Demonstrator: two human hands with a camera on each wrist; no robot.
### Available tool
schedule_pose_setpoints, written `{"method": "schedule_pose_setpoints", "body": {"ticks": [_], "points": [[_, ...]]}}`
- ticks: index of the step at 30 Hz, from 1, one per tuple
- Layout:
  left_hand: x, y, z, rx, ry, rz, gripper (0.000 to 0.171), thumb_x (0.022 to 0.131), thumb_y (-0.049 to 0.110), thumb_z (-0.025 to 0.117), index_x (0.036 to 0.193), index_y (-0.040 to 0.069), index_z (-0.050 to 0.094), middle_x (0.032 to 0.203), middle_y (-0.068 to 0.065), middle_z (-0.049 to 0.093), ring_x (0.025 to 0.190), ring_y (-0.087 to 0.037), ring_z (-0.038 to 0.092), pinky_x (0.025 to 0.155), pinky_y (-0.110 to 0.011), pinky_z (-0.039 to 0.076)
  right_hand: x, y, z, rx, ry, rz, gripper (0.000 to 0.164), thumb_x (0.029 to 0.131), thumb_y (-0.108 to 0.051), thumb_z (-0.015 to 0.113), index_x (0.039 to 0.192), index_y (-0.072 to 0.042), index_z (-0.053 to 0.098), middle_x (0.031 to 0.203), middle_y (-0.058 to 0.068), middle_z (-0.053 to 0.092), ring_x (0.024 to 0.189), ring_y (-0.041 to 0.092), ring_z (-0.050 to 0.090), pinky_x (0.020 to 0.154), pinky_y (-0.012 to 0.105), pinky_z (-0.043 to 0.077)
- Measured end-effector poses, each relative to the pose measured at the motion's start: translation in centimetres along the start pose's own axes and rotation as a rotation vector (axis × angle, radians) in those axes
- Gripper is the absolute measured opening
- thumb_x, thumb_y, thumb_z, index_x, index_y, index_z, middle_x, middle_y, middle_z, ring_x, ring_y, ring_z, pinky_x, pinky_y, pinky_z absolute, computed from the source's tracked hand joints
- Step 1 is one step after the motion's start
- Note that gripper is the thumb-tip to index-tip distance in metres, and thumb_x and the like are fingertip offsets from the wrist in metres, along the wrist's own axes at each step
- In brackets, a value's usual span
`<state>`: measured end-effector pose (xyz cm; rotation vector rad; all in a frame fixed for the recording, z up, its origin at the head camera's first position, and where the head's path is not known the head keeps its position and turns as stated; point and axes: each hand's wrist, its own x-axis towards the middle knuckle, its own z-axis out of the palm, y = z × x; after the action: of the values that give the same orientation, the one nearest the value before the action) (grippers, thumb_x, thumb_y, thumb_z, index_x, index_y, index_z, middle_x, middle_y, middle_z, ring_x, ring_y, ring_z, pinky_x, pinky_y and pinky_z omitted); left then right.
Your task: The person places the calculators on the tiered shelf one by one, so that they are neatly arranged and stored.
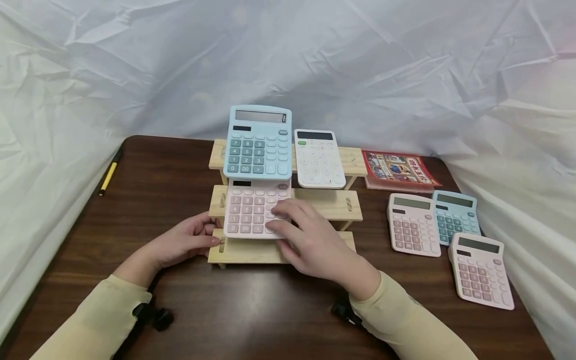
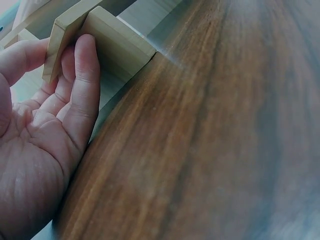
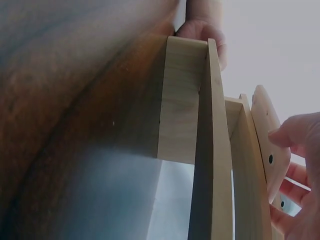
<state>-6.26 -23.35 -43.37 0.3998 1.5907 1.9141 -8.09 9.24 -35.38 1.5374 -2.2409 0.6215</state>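
Note:
A three-step wooden stand (image 1: 252, 254) is in the middle of the head view. My left hand (image 1: 184, 241) pinches the left end of its lowest board (image 2: 62, 42), thumb on one face and fingers on the other. A pink calculator (image 1: 245, 215) leans on the middle step, its display hidden behind the blue calculator above. My right hand (image 1: 312, 242) holds its lower right edge; fingertips lie over the keys, and the right wrist view shows the thumb (image 3: 285, 135) against the underside. On the top step stand a blue calculator (image 1: 258, 150) and a white calculator (image 1: 320, 162).
To the right on the dark wooden table (image 1: 252, 320) lie a pink calculator (image 1: 413, 227), a blue one (image 1: 454, 217) partly covered, and another pink one (image 1: 481, 272). Behind them is a red booklet (image 1: 400, 170). A yellow-black pen (image 1: 109, 175) lies far left. White sheeting (image 1: 288, 60) hangs behind.

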Motion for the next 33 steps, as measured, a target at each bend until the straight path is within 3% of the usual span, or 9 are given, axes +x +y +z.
{"method": "schedule_pose_setpoints", "body": {"ticks": [14, 25, 33], "points": [[0.10, 0.03, -0.10, -0.003, 0.002, -0.010, 0.045, 0.098, 0.004, 0.055, 0.133, -0.004, 0.028, 0.120, -0.030, 0.058, 0.102, -0.041, 0.063, 0.078, -0.050, 0.055, -0.09, 0.32, -0.15, -0.023, 0.088, 0.001, 0.037, 0.080, -0.011, 0.066, 0.117, -0.010, 0.066, 0.116, 0.010, 0.057, 0.115, 0.029, 0.049, 0.102, 0.037, 0.038], [0.12, -0.01, -0.13, -0.007, -0.011, 0.007, 0.045, 0.098, 0.003, 0.053, 0.135, -0.004, 0.027, 0.120, -0.030, 0.058, 0.103, -0.040, 0.063, 0.077, -0.048, 0.055, -0.06, -0.30, -0.34, -0.023, 0.068, -0.045, 0.035, 0.078, -0.012, 0.066, 0.113, -0.011, 0.067, 0.111, 0.008, 0.057, 0.108, 0.028, 0.049, 0.097, 0.039, 0.038], [0.06, -0.02, -0.15, -0.008, -0.002, -0.004, 0.048, 0.098, 0.003, 0.054, 0.136, -0.004, 0.027, 0.121, -0.030, 0.057, 0.104, -0.040, 0.062, 0.078, -0.049, 0.055, -0.13, -0.33, -0.31, -0.032, 0.028, -0.001, 0.038, 0.082, -0.016, 0.070, 0.120, -0.012, 0.065, 0.117, 0.009, 0.056, 0.115, 0.029, 0.047, 0.102, 0.039, 0.035]]}}
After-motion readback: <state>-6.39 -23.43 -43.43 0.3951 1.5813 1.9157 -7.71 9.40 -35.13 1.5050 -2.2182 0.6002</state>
